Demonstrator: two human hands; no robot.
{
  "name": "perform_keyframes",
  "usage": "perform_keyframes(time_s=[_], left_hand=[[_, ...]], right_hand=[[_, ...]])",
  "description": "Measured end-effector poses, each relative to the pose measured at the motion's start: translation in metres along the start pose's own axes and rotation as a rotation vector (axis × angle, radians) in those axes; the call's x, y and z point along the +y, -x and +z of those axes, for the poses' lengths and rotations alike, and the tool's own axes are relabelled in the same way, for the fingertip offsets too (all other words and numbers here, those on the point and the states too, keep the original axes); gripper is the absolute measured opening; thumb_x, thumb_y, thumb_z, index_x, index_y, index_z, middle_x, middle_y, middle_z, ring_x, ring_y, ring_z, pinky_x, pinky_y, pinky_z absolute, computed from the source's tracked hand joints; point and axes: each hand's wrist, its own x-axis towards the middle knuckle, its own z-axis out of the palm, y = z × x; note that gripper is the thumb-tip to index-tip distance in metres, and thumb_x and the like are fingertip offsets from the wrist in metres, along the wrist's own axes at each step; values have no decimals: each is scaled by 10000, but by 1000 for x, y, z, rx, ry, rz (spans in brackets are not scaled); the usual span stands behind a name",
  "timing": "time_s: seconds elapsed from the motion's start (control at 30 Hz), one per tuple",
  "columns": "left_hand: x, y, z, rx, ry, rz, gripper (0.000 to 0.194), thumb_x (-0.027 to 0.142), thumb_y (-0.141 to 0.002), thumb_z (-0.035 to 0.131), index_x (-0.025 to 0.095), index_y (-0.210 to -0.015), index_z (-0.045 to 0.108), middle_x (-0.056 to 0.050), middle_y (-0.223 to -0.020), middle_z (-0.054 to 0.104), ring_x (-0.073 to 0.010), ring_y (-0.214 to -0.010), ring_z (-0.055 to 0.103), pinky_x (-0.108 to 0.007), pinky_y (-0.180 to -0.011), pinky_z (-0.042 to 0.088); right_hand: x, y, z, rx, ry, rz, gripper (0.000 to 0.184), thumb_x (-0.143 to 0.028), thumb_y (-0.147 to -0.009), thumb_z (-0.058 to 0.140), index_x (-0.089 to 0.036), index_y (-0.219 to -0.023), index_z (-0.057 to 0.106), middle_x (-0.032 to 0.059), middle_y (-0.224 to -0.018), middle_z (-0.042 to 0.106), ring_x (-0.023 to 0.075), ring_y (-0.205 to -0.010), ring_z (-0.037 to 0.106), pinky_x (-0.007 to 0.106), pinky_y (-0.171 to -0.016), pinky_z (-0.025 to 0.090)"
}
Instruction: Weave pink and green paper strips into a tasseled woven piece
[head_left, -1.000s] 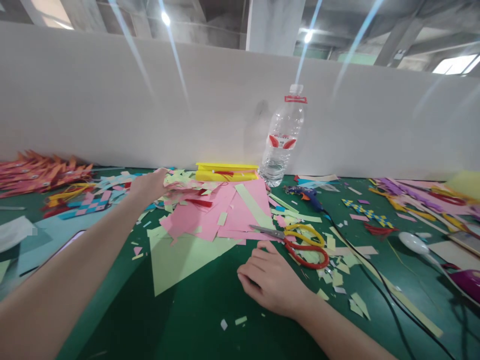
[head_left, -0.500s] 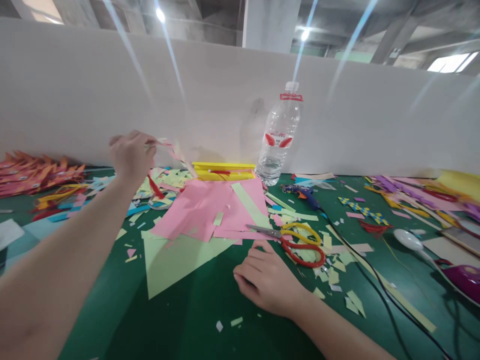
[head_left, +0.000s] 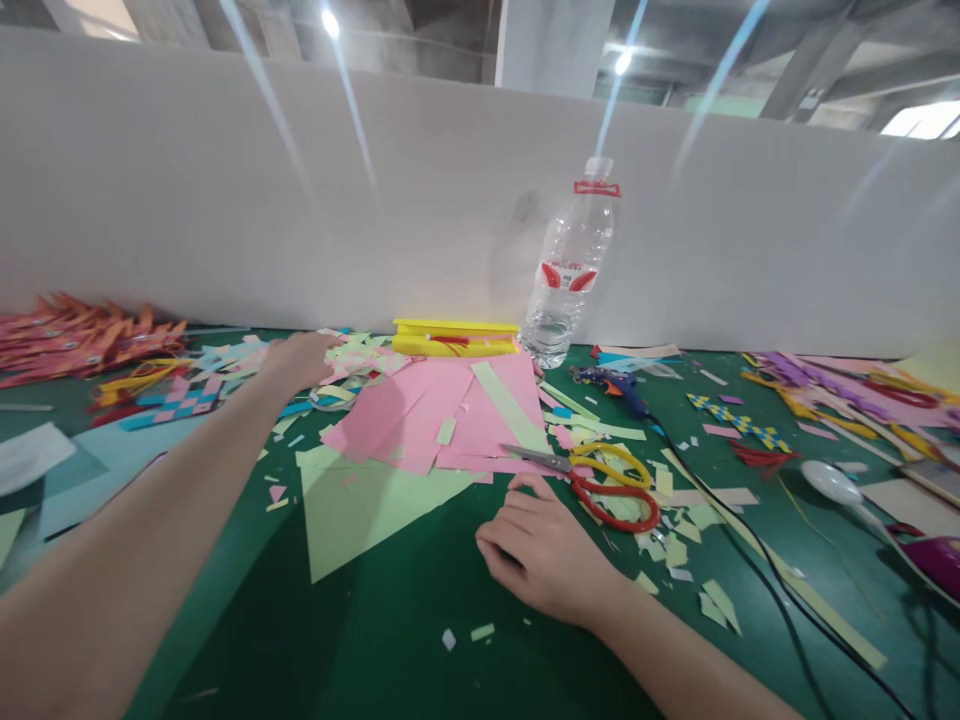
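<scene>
My left hand (head_left: pixel 301 360) reaches to the back left, low over a heap of paper scraps (head_left: pixel 367 352). Its fingers are hidden, so I cannot tell whether it holds anything. My right hand (head_left: pixel 534 548) rests on the green table with its fingers curled loosely and nothing visible in them. Just beyond it lie scissors (head_left: pixel 611 470) with one yellow and one red handle loop, their blades on pink paper sheets (head_left: pixel 409 415). A light green sheet (head_left: pixel 352 520) sticks out from under the pink ones, and a pale green strip (head_left: pixel 510 405) lies on top.
Behind the sheets are a folded yellow paper piece (head_left: pixel 420 344) and a water bottle (head_left: pixel 566 275) near the white partition. To the right are a glue gun (head_left: pixel 615 385), its black cable, a woven paper strip (head_left: pixel 739 420) and a white spoon-shaped thing (head_left: pixel 831 482). Orange paper pieces (head_left: pixel 82 335) are piled left.
My left hand has come down from above the table, where it held thin paper strips, to the scrap heap. The view has shifted slightly; my right hand stays by the scissors.
</scene>
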Motion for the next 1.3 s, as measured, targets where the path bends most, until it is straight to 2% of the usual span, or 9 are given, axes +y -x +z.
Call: perform_keyframes(time_s=[0.17, 0.27, 0.6, 0.8, 0.9, 1.03, 1.13, 1.23, 1.3], left_hand=[[22, -1, 20, -137, -85, 48, 331, 341, -921, 578, 146, -1188, 559, -82, -1189, 580, -247, -1017, 601, -431, -848, 524], [31, 0, 28, -164, -137, 27, 312, 330, -930, 566, 159, -1190, 556, -93, -1193, 578, -227, -1006, 604, -425, -844, 526], [66, 34, 27, 69, -244, 119, 340, 331, -925, 573, 155, -1214, 541, -101, -1228, 560, -242, -1050, 588, -454, -875, 509], [80, 48, 38, -91, -261, 147, 307, 365, -926, 567, 144, -1139, 582, -90, -1145, 605, -227, -1007, 606, -447, -872, 504], [83, 55, 38, -109, -260, 128, 292, 361, -927, 569, 137, -1113, 587, -78, -1092, 620, -206, -944, 623, -417, -828, 524], [90, 73, 27, -16, -220, 137, 145, 246, -911, 566, 125, -914, 646, -74, -914, 670, -205, -857, 637, -402, -834, 484], [97, 90, 7, 139, -150, 114, 252, 140, -885, 453, 142, -743, 661, -126, -791, 695, -252, -800, 650, -398, -820, 428], [104, 112, -18, 294, -22, 62, 279, 214, -889, 406, 162, -854, 677, -121, -868, 712, -261, -791, 648, -360, -717, 436], [108, 128, -29, 336, 129, 73, 241, 262, -870, 448, 200, -888, 680, -51, -851, 719, -201, -743, 648, -297, -694, 449]], right_hand=[[0, 0, 0, 19, -11, -12, 243, -169, -901, 462, -190, -722, 625, -11, -611, 620, 122, -589, 471, 338, -870, 377], [0, 0, 0, 24, -9, -15, 246, -167, -901, 458, -192, -722, 626, -9, -609, 621, 125, -591, 471, 341, -871, 382], [0, -1, -1, 19, -4, -17, 235, -169, -899, 469, -193, -727, 626, -17, -609, 616, 121, -586, 472, 342, -902, 376], [-2, -1, -2, 28, 17, -48, 228, -162, -896, 473, -188, -729, 625, -10, -615, 621, 123, -603, 497, 346, -897, 383], [-2, -1, -3, 38, 21, -63, 212, -168, -896, 485, -183, -741, 629, -4, -632, 633, 124, -617, 517, 348, -904, 389], [-1, -2, -4, 54, 44, -76, 222, -161, -904, 473, -187, -748, 630, 0, -624, 638, 128, -615, 539, 361, -898, 407], [-6, -2, -6, 83, 18, -77, 191, -149, -902, 471, -187, -809, 634, 16, -679, 678, 142, -653, 586, 388, -895, 422], [-20, -4, -8, 134, -152, 20, 165, -158, -897, 478, -182, -975, 622, 45, -825, 721, 160, -739, 636, 371, -837, 472], [-33, -6, -10, 130, -328, 154, 233, -197, -901, 479, -183, -1108, 586, 52, -890, 721, 169, -818, 657, 337, -795, 508]])
